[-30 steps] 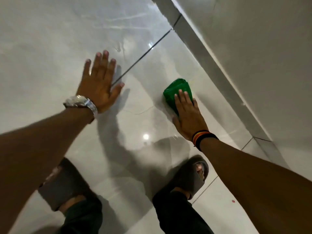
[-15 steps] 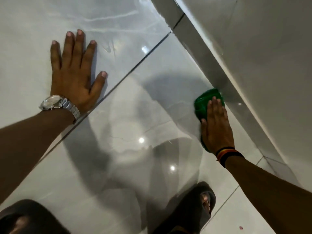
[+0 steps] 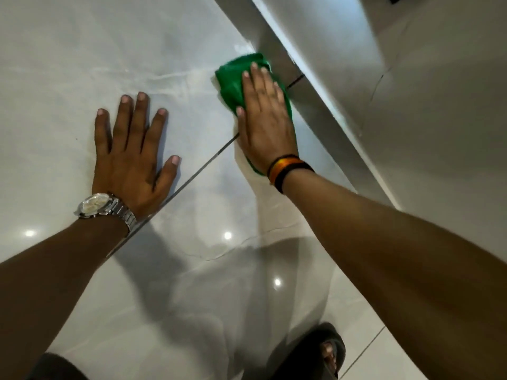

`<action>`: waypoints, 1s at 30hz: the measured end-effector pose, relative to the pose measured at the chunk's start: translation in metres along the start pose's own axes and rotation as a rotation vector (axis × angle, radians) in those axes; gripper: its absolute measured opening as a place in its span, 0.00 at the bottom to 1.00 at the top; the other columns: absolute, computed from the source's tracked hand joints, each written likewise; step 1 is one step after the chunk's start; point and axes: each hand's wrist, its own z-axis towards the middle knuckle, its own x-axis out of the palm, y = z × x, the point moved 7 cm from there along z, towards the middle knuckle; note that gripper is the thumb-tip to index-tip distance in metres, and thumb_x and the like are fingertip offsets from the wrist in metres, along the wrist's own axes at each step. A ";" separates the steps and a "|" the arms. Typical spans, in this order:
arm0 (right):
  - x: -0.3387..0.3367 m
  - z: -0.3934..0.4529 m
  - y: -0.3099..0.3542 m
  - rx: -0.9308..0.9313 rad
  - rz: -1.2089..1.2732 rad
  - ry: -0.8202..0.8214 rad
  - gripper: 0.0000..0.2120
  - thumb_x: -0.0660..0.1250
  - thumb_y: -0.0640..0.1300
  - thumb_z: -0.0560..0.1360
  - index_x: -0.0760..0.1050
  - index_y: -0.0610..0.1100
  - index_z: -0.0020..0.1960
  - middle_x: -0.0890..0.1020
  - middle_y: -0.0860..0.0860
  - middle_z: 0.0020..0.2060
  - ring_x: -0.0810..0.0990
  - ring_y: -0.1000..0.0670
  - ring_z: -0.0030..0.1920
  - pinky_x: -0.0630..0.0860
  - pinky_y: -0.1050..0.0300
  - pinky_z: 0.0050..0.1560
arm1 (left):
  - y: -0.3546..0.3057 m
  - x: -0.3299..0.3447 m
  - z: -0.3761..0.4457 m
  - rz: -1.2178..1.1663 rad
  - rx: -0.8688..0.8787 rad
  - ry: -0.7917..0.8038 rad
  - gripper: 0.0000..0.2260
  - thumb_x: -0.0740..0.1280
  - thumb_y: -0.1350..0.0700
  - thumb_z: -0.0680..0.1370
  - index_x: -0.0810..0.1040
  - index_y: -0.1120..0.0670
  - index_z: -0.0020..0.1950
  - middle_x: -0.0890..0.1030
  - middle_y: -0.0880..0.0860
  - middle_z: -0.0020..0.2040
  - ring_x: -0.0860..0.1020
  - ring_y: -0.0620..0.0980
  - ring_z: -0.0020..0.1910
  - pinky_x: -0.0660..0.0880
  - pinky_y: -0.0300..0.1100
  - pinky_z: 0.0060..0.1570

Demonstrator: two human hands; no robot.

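A green cloth (image 3: 233, 78) lies on the glossy white tiled floor (image 3: 68, 64), close to the skirting at the foot of the wall. My right hand (image 3: 264, 116) presses flat on the cloth with straight fingers and covers most of it; dark and orange bands sit on that wrist. My left hand (image 3: 131, 154) rests flat on the floor to the left, fingers spread, with a silver watch (image 3: 104, 207) on the wrist.
A grey skirting (image 3: 323, 111) and a pale wall (image 3: 439, 119) run diagonally along the right side. A dark grout line (image 3: 197, 171) crosses the floor between my hands. My foot in a dark slipper (image 3: 326, 352) stands at the bottom right.
My right hand slid the green cloth forward along the skirting, past the grout line. My left hand stayed flat on the floor while the view moved forward.
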 end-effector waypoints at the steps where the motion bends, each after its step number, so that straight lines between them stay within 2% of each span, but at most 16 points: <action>1: 0.000 -0.017 -0.007 -0.059 0.003 0.024 0.28 0.54 0.47 0.83 0.58 0.37 0.80 0.60 0.40 0.80 0.57 0.41 0.81 0.52 0.44 0.82 | 0.000 0.000 0.001 0.004 -0.005 0.001 0.35 0.55 0.42 0.85 0.54 0.56 0.89 0.50 0.62 0.89 0.48 0.63 0.89 0.43 0.68 0.85; 3: 0.005 -0.070 -0.032 -0.075 0.008 0.087 0.28 0.55 0.47 0.84 0.57 0.38 0.81 0.60 0.40 0.80 0.55 0.41 0.81 0.52 0.42 0.82 | 0.002 0.000 0.002 0.009 -0.011 0.018 0.35 0.55 0.42 0.84 0.54 0.56 0.89 0.50 0.61 0.89 0.47 0.63 0.89 0.43 0.68 0.85; 7: 0.003 -0.161 -0.088 0.196 0.020 0.178 0.29 0.51 0.50 0.84 0.53 0.39 0.82 0.56 0.41 0.81 0.52 0.43 0.82 0.58 0.36 0.78 | 0.002 -0.001 0.000 0.022 -0.016 -0.008 0.35 0.56 0.42 0.85 0.55 0.56 0.89 0.52 0.62 0.89 0.49 0.63 0.89 0.46 0.69 0.85; 9: 0.000 -0.136 -0.084 0.159 0.029 0.167 0.29 0.51 0.49 0.83 0.54 0.38 0.81 0.58 0.40 0.81 0.55 0.41 0.81 0.58 0.37 0.79 | 0.000 0.001 0.001 0.027 -0.002 -0.015 0.35 0.56 0.42 0.85 0.55 0.56 0.89 0.52 0.62 0.89 0.49 0.63 0.89 0.47 0.69 0.85; 12: -0.002 -0.051 -0.039 0.038 0.026 0.082 0.29 0.54 0.47 0.83 0.56 0.37 0.80 0.60 0.39 0.80 0.58 0.40 0.80 0.55 0.43 0.81 | 0.000 0.002 0.000 0.037 0.000 -0.009 0.35 0.56 0.41 0.85 0.54 0.56 0.89 0.52 0.62 0.89 0.49 0.63 0.89 0.46 0.68 0.85; 14: -0.002 0.000 -0.008 0.026 0.023 0.001 0.28 0.55 0.46 0.83 0.57 0.38 0.80 0.61 0.41 0.80 0.58 0.41 0.80 0.54 0.46 0.81 | 0.001 0.002 0.000 0.044 0.001 -0.011 0.35 0.57 0.41 0.85 0.55 0.56 0.89 0.52 0.62 0.89 0.49 0.63 0.89 0.46 0.68 0.85; 18: -0.005 0.020 0.014 0.036 0.049 -0.075 0.26 0.57 0.37 0.82 0.60 0.39 0.79 0.63 0.42 0.80 0.59 0.42 0.80 0.55 0.44 0.81 | 0.001 0.002 0.000 0.037 -0.013 -0.009 0.35 0.57 0.41 0.85 0.56 0.56 0.88 0.53 0.62 0.89 0.51 0.64 0.88 0.47 0.69 0.85; 21: -0.001 0.002 0.038 -0.195 0.013 -0.022 0.31 0.58 0.29 0.77 0.61 0.38 0.79 0.63 0.42 0.80 0.58 0.41 0.81 0.54 0.44 0.82 | 0.002 0.001 0.001 0.052 -0.006 -0.031 0.35 0.58 0.42 0.84 0.58 0.57 0.88 0.55 0.63 0.88 0.52 0.64 0.88 0.50 0.70 0.84; 23: 0.006 0.002 0.064 -0.378 0.004 -0.005 0.32 0.60 0.27 0.76 0.61 0.37 0.79 0.64 0.41 0.79 0.59 0.41 0.80 0.50 0.46 0.82 | 0.003 0.002 0.001 0.055 -0.003 -0.032 0.35 0.57 0.42 0.85 0.59 0.58 0.88 0.54 0.63 0.89 0.52 0.64 0.88 0.50 0.70 0.84; 25: 0.009 0.024 0.080 -0.448 -0.011 -0.020 0.31 0.59 0.28 0.76 0.62 0.38 0.79 0.65 0.42 0.78 0.60 0.41 0.80 0.48 0.48 0.81 | 0.003 0.003 0.001 0.060 -0.006 -0.023 0.35 0.57 0.42 0.85 0.58 0.57 0.88 0.54 0.63 0.89 0.51 0.64 0.88 0.50 0.71 0.84; 27: 0.007 0.054 0.084 -0.414 -0.029 -0.044 0.31 0.57 0.28 0.77 0.62 0.39 0.79 0.65 0.43 0.79 0.60 0.42 0.80 0.48 0.48 0.81 | 0.003 0.004 0.001 0.058 -0.006 -0.014 0.35 0.58 0.42 0.84 0.58 0.57 0.88 0.54 0.63 0.89 0.51 0.64 0.88 0.49 0.70 0.84; 30: -0.001 0.090 0.064 -0.218 -0.051 -0.078 0.31 0.53 0.30 0.78 0.58 0.40 0.80 0.61 0.43 0.80 0.57 0.43 0.81 0.51 0.46 0.81 | 0.003 0.003 0.001 0.055 -0.006 -0.014 0.35 0.57 0.42 0.84 0.57 0.56 0.88 0.53 0.62 0.89 0.50 0.64 0.88 0.48 0.69 0.85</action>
